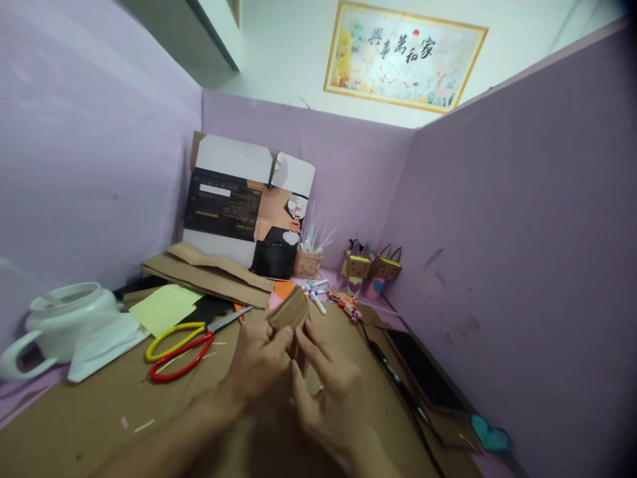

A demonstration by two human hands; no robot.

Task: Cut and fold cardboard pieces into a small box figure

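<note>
Left hand: the left hand (263, 355) holds a folded cardboard piece (289, 312) pinched between thumb and bent fingers.
Right hand: the right hand (331, 388) has its fingers against the near right side of the same piece and its thumb lower down, closed in narrowly on it.
Cardboard piece: between the two hands, above the middle of the surface (84, 425); its lower part is mostly hidden by fingers.
Scissors: the scissors (211, 330) lie left of the left hand, one handle yellow and one red, blades pointing away to the right.
Scraps: thin pale slivers lie around the handles and nearer the person.
Far left: a white pot (74, 322) with a spout or handle toward the person, a crumpled white tissue (107, 345) beside it, then yellow paper (166, 309).
Behind the hands: long cardboard strips (209, 277) in front of an opened box (223, 206) leaning on the purple wall (358, 166).
Back: a small basket (307, 264) of white sticks, with markers (318, 305) lying before it.
Back right corner: two eared cardboard figures (357, 267) stand side by side.
Right edge: a dark flat panel (428, 372) and a blue heart (490, 435).
</note>
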